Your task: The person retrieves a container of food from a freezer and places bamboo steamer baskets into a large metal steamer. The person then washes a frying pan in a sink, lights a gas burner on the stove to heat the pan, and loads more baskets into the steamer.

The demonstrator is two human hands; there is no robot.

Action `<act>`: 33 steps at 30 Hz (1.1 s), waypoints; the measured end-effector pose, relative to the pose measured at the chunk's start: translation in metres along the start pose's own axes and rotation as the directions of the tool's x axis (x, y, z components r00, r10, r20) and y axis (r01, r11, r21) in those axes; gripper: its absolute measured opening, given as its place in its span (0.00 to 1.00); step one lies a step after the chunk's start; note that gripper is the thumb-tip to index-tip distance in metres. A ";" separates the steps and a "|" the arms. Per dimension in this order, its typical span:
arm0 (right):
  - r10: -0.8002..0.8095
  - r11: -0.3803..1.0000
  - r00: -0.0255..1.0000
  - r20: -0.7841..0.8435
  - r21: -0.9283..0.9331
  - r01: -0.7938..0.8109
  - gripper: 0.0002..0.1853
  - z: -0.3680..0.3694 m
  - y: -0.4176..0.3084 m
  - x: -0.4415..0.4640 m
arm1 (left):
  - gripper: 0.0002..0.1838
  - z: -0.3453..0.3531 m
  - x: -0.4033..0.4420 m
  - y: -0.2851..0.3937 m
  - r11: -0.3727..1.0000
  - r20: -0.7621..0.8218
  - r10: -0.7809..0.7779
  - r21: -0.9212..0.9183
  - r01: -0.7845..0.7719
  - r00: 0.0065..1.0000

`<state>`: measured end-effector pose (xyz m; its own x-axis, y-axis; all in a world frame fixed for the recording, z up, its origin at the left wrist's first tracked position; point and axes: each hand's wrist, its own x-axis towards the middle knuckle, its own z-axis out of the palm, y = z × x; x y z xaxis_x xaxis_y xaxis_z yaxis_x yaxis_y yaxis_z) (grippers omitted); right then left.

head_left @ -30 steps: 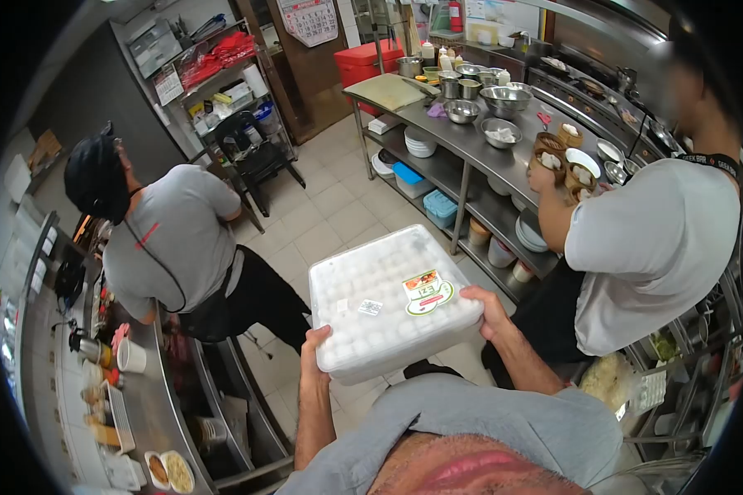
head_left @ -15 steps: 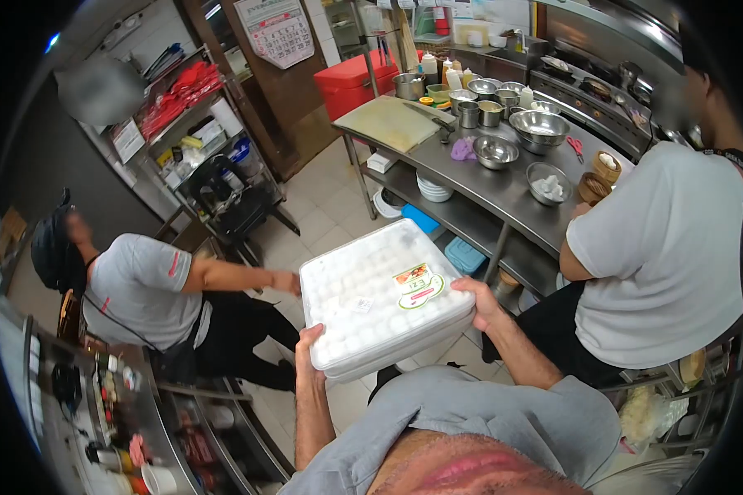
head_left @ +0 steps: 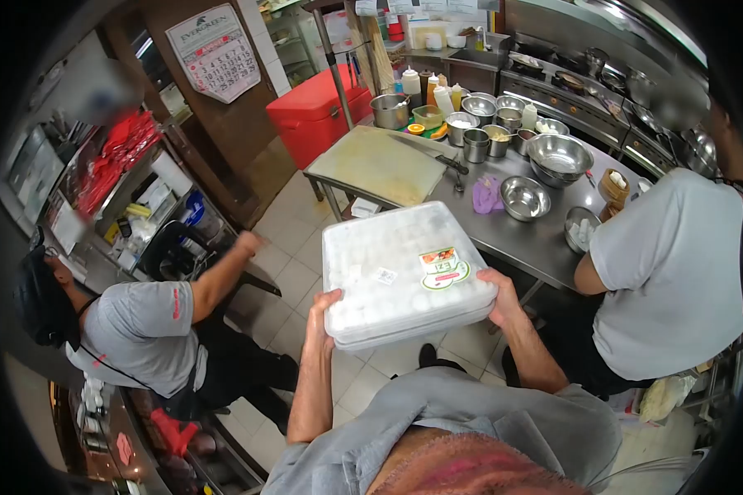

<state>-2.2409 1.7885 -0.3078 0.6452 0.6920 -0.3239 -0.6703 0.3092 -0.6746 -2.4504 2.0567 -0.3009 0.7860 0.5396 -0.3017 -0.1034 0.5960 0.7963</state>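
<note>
A wide clear plastic container [head_left: 371, 305], with rows of white round pieces showing through its lid, is held level in front of my body. It looks like two stacked layers. On its lid sit a green-edged label [head_left: 445, 270] and a small white sticker [head_left: 386, 275]. Wrapped around its left edge, my left hand [head_left: 322, 317] has the thumb on top. My right hand [head_left: 500, 297] grips the right edge the same way. The fingers underneath are hidden. Just beyond the container is a steel worktable with a cutting board [head_left: 380, 165].
A steel bowl [head_left: 525, 199], a purple cloth [head_left: 488, 195] and a knife [head_left: 452, 164] lie on the worktable, with sauce bottles behind. A red cooler [head_left: 314, 115] stands beyond. One person [head_left: 144, 322] is at left, another [head_left: 669, 272] at right, by the table.
The worktable, cutting board and cooler appear closer. The container stays in both hands. The person at left has moved an arm away from the container, toward the shelf.
</note>
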 end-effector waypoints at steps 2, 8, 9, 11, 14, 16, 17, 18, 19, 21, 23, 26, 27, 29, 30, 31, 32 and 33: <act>-0.056 0.998 0.998 -0.021 0.007 0.056 0.16 0.004 -0.008 0.037 | 0.28 0.016 0.037 0.020 1.000 -0.002 -0.021 0.012 0.021 1.000; -0.069 0.998 0.994 -0.086 -0.004 0.068 0.18 0.029 -0.033 0.138 | 0.29 0.002 0.167 0.047 0.998 0.107 -0.055 0.045 0.050 0.993; -0.069 0.998 0.994 -0.090 -0.009 0.068 0.19 0.033 -0.037 0.154 | 0.29 -0.001 0.188 0.055 0.997 0.109 -0.073 0.048 0.069 0.991; -0.088 0.996 0.990 -0.115 -0.018 0.086 0.19 0.031 -0.035 0.189 | 0.29 -0.001 0.223 0.068 0.992 0.171 -0.123 0.037 0.118 0.978; -0.087 0.996 0.990 -0.107 0.022 0.090 0.21 0.034 -0.028 0.239 | 0.28 -0.009 0.276 0.083 0.989 0.173 -0.148 0.044 0.142 0.974; -0.145 0.988 0.969 -0.199 0.019 0.152 0.20 0.035 -0.019 0.275 | 0.28 -0.026 0.334 0.082 0.985 0.202 -0.171 0.073 0.159 0.964; -0.156 0.985 0.962 -0.222 0.032 0.167 0.20 0.046 -0.019 0.284 | 0.28 -0.034 0.360 0.086 0.981 0.252 -0.191 0.089 0.174 0.949; -0.155 0.986 0.962 -0.226 0.027 0.166 0.21 0.059 -0.020 0.290 | 0.28 -0.044 0.382 0.090 0.976 0.300 -0.215 0.106 0.192 0.929; -0.161 0.985 0.960 -0.229 0.019 0.170 0.22 0.071 -0.021 0.297 | 0.28 -0.045 0.401 0.097 0.970 0.320 -0.238 0.124 0.209 0.917; -0.229 0.971 0.922 -0.311 -0.005 0.240 0.24 0.088 -0.008 0.314 | 0.24 -0.048 0.428 0.108 0.966 0.272 -0.257 0.057 0.251 0.928; -0.306 0.948 0.869 -0.390 -0.041 0.315 0.26 0.099 0.005 0.337 | 0.24 -0.055 0.458 0.118 0.958 0.298 -0.286 0.068 0.279 0.911; -0.335 0.927 0.769 -0.545 -0.047 0.371 0.30 0.113 0.016 0.370 | 0.26 -0.062 0.517 0.131 0.934 0.314 -0.356 0.119 0.336 0.880; -0.362 0.912 0.770 -0.526 -0.027 0.410 0.31 0.120 0.022 0.375 | 0.27 -0.070 0.528 0.133 0.921 0.310 -0.389 0.155 0.358 0.867; -0.409 0.882 0.753 -0.516 -0.012 0.471 0.32 0.131 0.023 0.392 | 0.27 -0.070 0.554 0.137 0.916 0.346 -0.400 0.158 0.368 0.849; -0.433 0.862 0.717 -0.546 -0.018 0.506 0.30 0.134 0.026 0.398 | 0.28 -0.072 0.563 0.137 0.917 0.365 -0.399 0.146 0.372 0.841; -0.458 0.840 0.682 -0.571 -0.027 0.542 0.29 0.138 0.026 0.405 | 0.28 -0.071 0.573 0.139 0.914 0.374 -0.406 0.149 0.378 0.834; -0.462 0.838 0.674 -0.577 -0.034 0.545 0.29 0.141 0.026 0.411 | 0.28 -0.070 0.581 0.140 0.917 0.375 -0.399 0.173 0.359 0.837; -0.478 0.830 0.646 -0.595 -0.063 0.555 0.27 0.143 0.026 0.417 | 0.29 -0.071 0.589 0.138 0.919 0.373 -0.392 0.197 0.341 0.841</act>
<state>-2.0417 2.1785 -0.3659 0.9553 -0.0888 -0.2820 -0.1750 0.5991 -0.7813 -2.0454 2.4987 -0.4060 0.9290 -0.0013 -0.3702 0.2927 0.6146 0.7325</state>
